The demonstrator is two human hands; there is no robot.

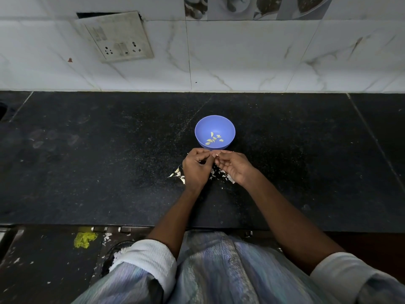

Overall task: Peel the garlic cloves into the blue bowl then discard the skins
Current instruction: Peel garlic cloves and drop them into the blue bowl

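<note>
Whatever the meeting fingertips (210, 155) pinch is too small to tell.

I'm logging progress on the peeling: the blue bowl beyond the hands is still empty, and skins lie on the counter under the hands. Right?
Not quite. The blue bowl is not empty: the head view shows several peeled garlic cloves in it. The skins do lie on the counter under the hands.

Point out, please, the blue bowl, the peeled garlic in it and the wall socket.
blue bowl (202, 126): head view, on the bare inner wall at upper left.
peeled garlic (208, 140): head view, on a clove at the bowl's bottom.
wall socket (118, 38): head view, on the middle of its plate.
</note>
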